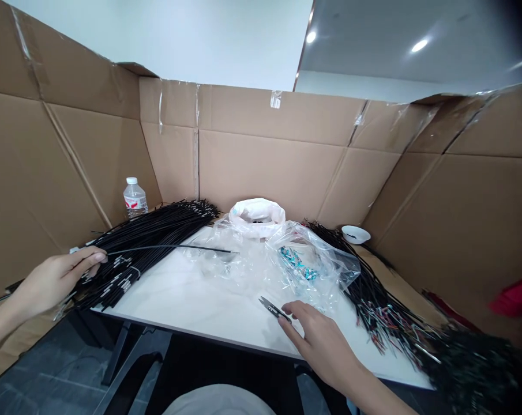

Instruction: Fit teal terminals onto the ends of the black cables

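Note:
My left hand [57, 278] pinches the end of one black cable [174, 248] that stretches rightward above the white table [191, 300]. Below that hand lies a thick bundle of black cables [148, 242] on the table's left side. My right hand [321, 340] rests on the table near its front edge, fingers extended, fingertips touching small grey snips [273, 308]. Just beyond the snips is a clear plastic bag [316, 259] with small teal parts inside.
A second heap of black cables with coloured wire ends [386, 311] runs along the table's right side. A white bag [256, 214], a small white bowl [356, 234] and a water bottle [135, 197] stand at the back. Cardboard walls [269, 155] enclose the table.

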{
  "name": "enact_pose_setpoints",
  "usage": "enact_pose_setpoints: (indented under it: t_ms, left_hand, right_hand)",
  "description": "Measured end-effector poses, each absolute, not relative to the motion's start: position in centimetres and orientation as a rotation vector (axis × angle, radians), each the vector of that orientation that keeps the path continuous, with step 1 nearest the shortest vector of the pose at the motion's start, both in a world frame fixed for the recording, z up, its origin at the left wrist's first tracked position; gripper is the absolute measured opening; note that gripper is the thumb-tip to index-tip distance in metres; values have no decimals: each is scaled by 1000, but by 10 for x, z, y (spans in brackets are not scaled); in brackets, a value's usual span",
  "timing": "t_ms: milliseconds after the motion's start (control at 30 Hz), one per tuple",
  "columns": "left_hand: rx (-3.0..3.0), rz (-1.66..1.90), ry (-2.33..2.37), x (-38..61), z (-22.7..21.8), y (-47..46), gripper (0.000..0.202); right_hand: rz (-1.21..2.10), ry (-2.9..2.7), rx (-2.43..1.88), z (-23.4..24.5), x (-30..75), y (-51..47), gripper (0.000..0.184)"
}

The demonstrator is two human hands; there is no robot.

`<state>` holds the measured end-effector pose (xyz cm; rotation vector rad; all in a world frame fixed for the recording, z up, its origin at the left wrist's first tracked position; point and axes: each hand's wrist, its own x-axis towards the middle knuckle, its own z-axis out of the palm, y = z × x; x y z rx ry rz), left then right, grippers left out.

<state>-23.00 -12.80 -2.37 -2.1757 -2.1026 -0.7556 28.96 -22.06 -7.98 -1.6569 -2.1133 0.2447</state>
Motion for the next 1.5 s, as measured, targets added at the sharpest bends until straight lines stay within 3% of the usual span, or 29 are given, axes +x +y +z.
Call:
enact_pose_setpoints:
  t_ms: [133, 300, 500, 633, 700, 867, 1000, 1167, 1300, 1500]
  left_hand:
    - [-2256, -1058, -2066, -219, -13, -101, 64]
    - [-2306, -1332, -1966, -205, -15, -77, 65]
    - [-2238, -1497, -1909, -172, -11, -82, 64]
    - [-2209, -1505, -1822, -155, 2, -86, 62]
    - [-2212, -1473, -1786, -151, 10, -85, 60]
    - [-2081, -1187, -1643, -139, 27, -75, 55]
    - [-2008, -1076, -1688, -117, 27, -62, 51]
    - [-1984, -1185, -1753, -87, -10, -83, 62]
    - [-2351, -1440, -1928, -53, -46, -150, 42]
    - [-2689, -1950, -2270, -13, -75, -207, 37]
  right_hand:
    - [-65, -2132, -1723, -121, 294, -197, 19]
    - [-190, -2120, -1667, -148, 294, -189, 18]
    - [266, -1934, -1430, -91, 285, -181, 48]
    - [241, -1871, -1237, -40, 279, -159, 55]
    - [526, -1919, -1117, -26, 276, -148, 44]
    - [1571, -1703, -801, -22, 262, -146, 45]
    - [1980, -1335, -660, -30, 235, -157, 37]
    - [1899, -1332, -648, -45, 193, -157, 37]
    - [1716, -1424, -710, -64, 171, -155, 40]
    - [1551, -1529, -769, -95, 163, -161, 44]
